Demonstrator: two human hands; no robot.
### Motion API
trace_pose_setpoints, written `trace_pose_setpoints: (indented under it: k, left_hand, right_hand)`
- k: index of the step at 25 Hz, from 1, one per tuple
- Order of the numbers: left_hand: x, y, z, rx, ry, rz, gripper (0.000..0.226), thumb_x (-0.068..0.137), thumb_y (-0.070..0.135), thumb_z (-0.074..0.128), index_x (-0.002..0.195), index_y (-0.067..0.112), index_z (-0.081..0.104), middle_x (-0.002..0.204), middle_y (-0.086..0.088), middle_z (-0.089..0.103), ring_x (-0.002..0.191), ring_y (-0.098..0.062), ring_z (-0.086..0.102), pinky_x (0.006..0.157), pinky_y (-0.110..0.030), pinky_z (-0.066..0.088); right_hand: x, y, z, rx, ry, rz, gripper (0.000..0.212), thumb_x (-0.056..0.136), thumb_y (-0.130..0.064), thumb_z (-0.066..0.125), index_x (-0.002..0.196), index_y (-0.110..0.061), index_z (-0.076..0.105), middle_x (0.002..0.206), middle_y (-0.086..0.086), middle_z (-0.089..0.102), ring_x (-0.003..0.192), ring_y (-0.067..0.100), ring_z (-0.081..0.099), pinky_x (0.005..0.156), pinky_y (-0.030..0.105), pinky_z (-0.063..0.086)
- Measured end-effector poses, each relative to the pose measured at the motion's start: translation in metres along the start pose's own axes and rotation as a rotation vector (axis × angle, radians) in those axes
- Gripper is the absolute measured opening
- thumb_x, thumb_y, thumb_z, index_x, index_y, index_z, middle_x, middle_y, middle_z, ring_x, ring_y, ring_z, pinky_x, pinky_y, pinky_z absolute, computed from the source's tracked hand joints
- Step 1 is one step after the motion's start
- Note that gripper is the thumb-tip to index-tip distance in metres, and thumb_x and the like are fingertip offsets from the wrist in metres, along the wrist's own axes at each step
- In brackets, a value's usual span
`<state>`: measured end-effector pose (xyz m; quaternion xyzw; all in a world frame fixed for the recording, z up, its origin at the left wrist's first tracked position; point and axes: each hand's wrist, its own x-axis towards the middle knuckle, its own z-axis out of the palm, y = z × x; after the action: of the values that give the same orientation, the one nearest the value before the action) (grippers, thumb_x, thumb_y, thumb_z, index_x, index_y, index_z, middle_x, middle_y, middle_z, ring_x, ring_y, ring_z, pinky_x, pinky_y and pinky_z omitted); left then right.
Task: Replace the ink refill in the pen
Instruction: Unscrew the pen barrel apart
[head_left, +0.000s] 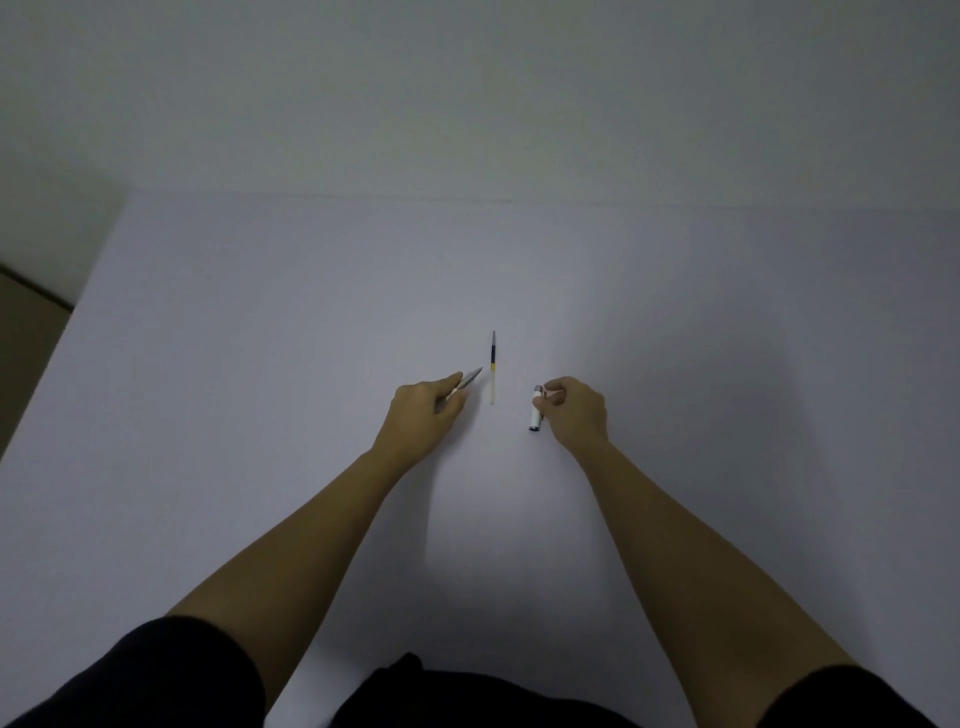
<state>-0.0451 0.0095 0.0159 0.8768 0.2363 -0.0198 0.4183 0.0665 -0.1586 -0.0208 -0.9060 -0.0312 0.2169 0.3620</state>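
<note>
Lying refill, hands gripping pen halves

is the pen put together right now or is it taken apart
Taken apart: left hand holds the tip section, right hand the barrel.

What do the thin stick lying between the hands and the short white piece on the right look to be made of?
The refill looks like thin clear plastic tubing: dark ink shows through its far half, the near half is pale. Its tip looks grey, maybe metal. The barrel piece at the right hand looks like smooth white plastic with darker ends; too small to be sure.
</note>
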Motion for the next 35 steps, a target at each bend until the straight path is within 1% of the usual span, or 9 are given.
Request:
trace_pose_setpoints:
  k: [5,10,15,19,22,26,29,32,35]
  left_hand:
    - [-0.001,0.003,-0.009,0.008,-0.025,-0.018,0.041,0.094,0.020,0.044,0.134,0.010,0.051,0.077,-0.007,0.061,0.055,-0.009,0.048,0.057,-0.020,0.039]
    - [-0.002,0.009,-0.028,0.058,-0.074,0.047,0.020,0.093,0.024,0.049,0.104,0.010,0.060,0.074,-0.007,0.060,0.056,-0.014,0.047,0.057,-0.028,0.039]
    - [-0.011,0.020,-0.037,0.226,-0.160,0.266,0.027,0.095,0.033,0.047,0.114,0.020,0.062,0.095,-0.005,0.068,0.080,-0.020,0.060,0.073,-0.031,0.047]
    - [-0.019,0.032,-0.041,0.217,-0.134,0.321,0.025,0.093,0.030,0.053,0.097,0.010,0.067,0.082,-0.004,0.065,0.070,-0.017,0.055,0.065,-0.026,0.042]
    - [-0.022,0.036,-0.043,0.175,-0.146,0.295,0.034,0.092,0.033,0.054,0.079,0.004,0.064,0.064,-0.005,0.055,0.054,-0.013,0.042,0.054,-0.022,0.032]
    - [-0.025,0.043,-0.048,0.004,-0.163,0.200,0.031,0.092,0.034,0.054,0.084,0.009,0.071,0.068,-0.005,0.063,0.055,-0.013,0.045,0.056,-0.021,0.036]
    - [-0.027,0.044,-0.052,0.025,-0.173,0.223,0.036,0.093,0.033,0.053,0.081,0.002,0.067,0.070,-0.019,0.062,0.056,-0.015,0.042,0.056,-0.026,0.034]
    - [-0.030,0.044,-0.053,0.043,-0.189,0.240,0.041,0.093,0.034,0.051,0.078,-0.003,0.062,0.065,-0.014,0.050,0.057,-0.016,0.038,0.057,-0.030,0.031]
    - [-0.032,0.048,-0.054,0.023,-0.171,0.254,0.038,0.093,0.032,0.052,0.078,-0.001,0.063,0.065,-0.012,0.050,0.058,-0.016,0.038,0.056,-0.028,0.031]
  right_hand:
    - [-0.001,-0.006,-0.011,-0.044,-0.017,-0.035,0.031,0.088,-0.020,0.062,0.113,-0.003,0.062,0.106,0.016,0.069,0.101,0.028,0.063,0.082,0.024,0.042]
    - [-0.004,-0.043,-0.039,-0.051,-0.003,-0.283,0.026,0.092,-0.018,0.054,0.110,-0.004,0.065,0.107,0.014,0.070,0.100,0.027,0.064,0.085,0.027,0.045]
    - [-0.021,-0.086,-0.056,-0.269,-0.414,-0.399,0.038,0.098,-0.030,0.034,0.113,-0.012,0.064,0.117,0.006,0.068,0.106,0.021,0.059,0.093,0.031,0.044]
    - [-0.034,-0.096,-0.063,-0.405,-0.566,-0.386,0.036,0.096,-0.031,0.044,0.100,-0.007,0.070,0.103,0.006,0.073,0.083,0.012,0.058,0.070,0.020,0.041]
    - [-0.038,-0.096,-0.070,-0.441,-0.499,-0.558,0.022,0.090,-0.026,0.057,0.094,-0.010,0.073,0.095,0.006,0.074,0.079,0.015,0.061,0.069,0.024,0.043]
    - [-0.046,-0.093,-0.077,-0.445,-0.337,-0.881,0.020,0.085,-0.021,0.065,0.102,-0.012,0.066,0.098,0.004,0.068,0.092,0.017,0.058,0.083,0.030,0.044]
    - [-0.048,-0.090,-0.080,-0.460,-0.402,-0.762,0.032,0.090,-0.032,0.055,0.117,-0.014,0.060,0.103,0.000,0.069,0.092,0.014,0.059,0.084,0.030,0.044]
    - [-0.048,-0.090,-0.082,-0.501,-0.388,-0.753,0.024,0.093,-0.025,0.052,0.101,-0.010,0.069,0.094,0.004,0.073,0.084,0.021,0.062,0.073,0.029,0.043]
    - [-0.053,-0.093,-0.089,-0.401,-0.340,-0.837,0.015,0.084,-0.022,0.065,0.096,-0.013,0.068,0.093,0.000,0.070,0.084,0.009,0.056,0.079,0.025,0.043]
